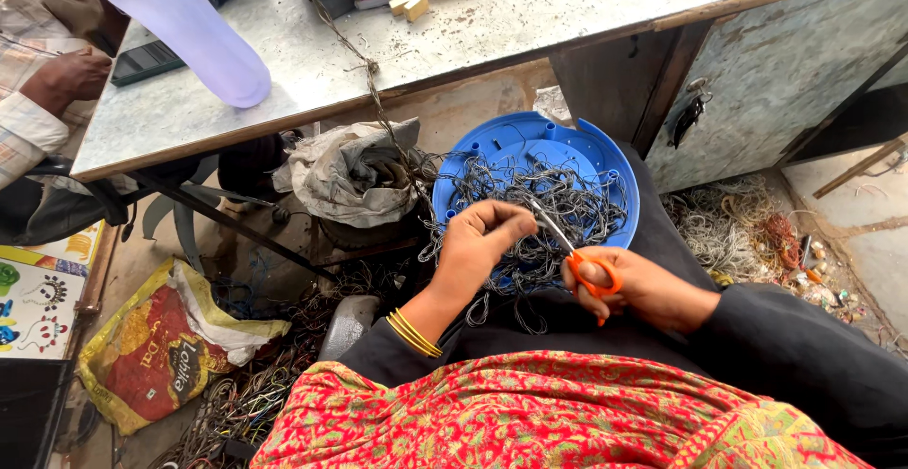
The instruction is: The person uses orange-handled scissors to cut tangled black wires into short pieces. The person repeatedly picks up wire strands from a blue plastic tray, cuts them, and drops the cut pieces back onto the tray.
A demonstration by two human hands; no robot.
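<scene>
Grey and scratched, a metal table (pixel 492 25) fills the top of the view, its far end cut off by the frame and its cabinet side (pixel 776 72) fading into shadow at right. Below it, a dirt floor is littered with wire scraps (pixel 728 233), too tangled to sort out singly. A crumpled grey cloth bundle (pixel 350 171) sits under the table edge, and a yellow and red printed bag (pixel 161 346) lies at lower left. At upper left another person's hand (pixel 71 77) and checked sleeve rest on the table, the rest of that person out of frame.

On the lap sits a round blue plastic tray (pixel 586 143), mostly covered by a tangle of thin grey wires (pixel 558 209). The left hand (pixel 478 247), gold bangles at its wrist, has its fingers curled together and pinches a strand from the tangle; the strand itself is too thin to follow. The right hand (pixel 643 289) grips orange-handled scissors (pixel 577 256), fingers through the loops, blades pointing toward the left fingertips. Whether the blades are parted is hard to tell.
</scene>
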